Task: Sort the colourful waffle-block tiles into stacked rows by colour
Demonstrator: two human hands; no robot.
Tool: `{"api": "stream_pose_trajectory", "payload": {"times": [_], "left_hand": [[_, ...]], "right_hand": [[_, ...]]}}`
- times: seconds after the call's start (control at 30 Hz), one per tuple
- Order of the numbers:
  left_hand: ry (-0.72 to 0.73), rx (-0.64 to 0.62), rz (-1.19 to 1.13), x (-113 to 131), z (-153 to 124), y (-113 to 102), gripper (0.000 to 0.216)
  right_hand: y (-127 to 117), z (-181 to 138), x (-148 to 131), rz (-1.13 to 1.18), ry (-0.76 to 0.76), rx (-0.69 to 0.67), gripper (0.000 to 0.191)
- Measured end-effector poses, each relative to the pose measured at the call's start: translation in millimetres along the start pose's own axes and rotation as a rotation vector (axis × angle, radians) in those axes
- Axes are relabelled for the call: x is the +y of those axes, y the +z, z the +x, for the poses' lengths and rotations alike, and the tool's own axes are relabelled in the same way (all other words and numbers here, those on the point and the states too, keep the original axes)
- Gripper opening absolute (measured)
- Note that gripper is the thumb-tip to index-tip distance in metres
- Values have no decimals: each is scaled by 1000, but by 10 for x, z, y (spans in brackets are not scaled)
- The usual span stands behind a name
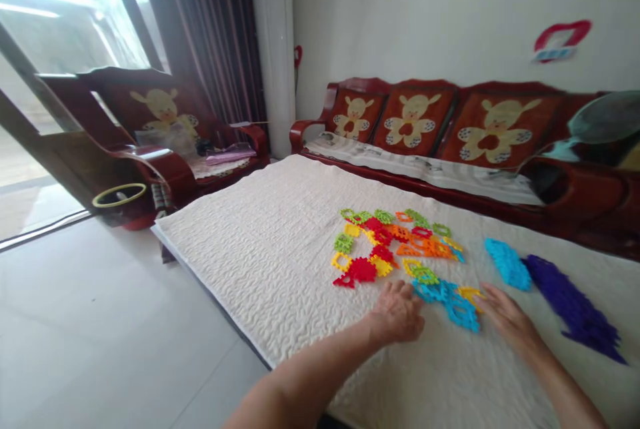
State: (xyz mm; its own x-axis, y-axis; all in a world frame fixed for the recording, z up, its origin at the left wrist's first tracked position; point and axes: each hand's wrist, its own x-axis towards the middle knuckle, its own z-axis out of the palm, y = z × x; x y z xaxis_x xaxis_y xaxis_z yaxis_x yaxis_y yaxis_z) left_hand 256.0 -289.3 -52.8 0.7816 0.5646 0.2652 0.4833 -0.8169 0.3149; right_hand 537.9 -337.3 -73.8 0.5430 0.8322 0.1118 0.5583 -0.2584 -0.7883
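My left hand (399, 311), its fingers curled and the fingertips hidden, rests at the left end of several light-blue interlocking plastic pieces (461, 309). What it may hold does not show. At the right end of those pieces, the fingertips of my right hand (507, 315) close on a yellow plastic piece (469, 295). Just beyond my left hand lie red pieces (364, 269), yellow pieces (341, 261) and green pieces (344, 243), grouped in a rough ring. Orange pieces (433, 247) lie to the right of the ring, near a yellow-green pair (421, 271).
A light-blue stack (509, 263) and a long purple row of pieces (575, 305) lie to the right. Everything sits on a cream quilted cover (240, 262). Behind are a wooden sofa (313, 129) and an armchair (185, 172); a bin (120, 197) stands at left.
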Motion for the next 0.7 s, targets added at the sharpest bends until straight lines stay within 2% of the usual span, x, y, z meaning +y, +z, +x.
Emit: {"api": "stream_pose_trajectory", "payload": {"times": [0.17, 0.27, 0.43, 0.53, 0.63, 0.7], "left_hand": [[-19, 91, -80, -3, -133, 87, 33], [-25, 74, -104, -20, -120, 109, 28], [9, 103, -139, -58, -114, 163, 24], [30, 194, -179, -59, -163, 198, 26], [-22, 320, -201, -96, -217, 163, 31], [-106, 379, -160, -186, -242, 69, 32]], "right_hand": [[180, -368, -156, -171, -211, 41, 60], [344, -452, -270, -301, -316, 76, 57], [597, -419, -415, -380, -249, 216, 58], [665, -408, -445, -333, -226, 332, 59], [649, -436, -417, -250, -271, 332, 55], [617, -464, -396, -206, -327, 302, 55]]}}
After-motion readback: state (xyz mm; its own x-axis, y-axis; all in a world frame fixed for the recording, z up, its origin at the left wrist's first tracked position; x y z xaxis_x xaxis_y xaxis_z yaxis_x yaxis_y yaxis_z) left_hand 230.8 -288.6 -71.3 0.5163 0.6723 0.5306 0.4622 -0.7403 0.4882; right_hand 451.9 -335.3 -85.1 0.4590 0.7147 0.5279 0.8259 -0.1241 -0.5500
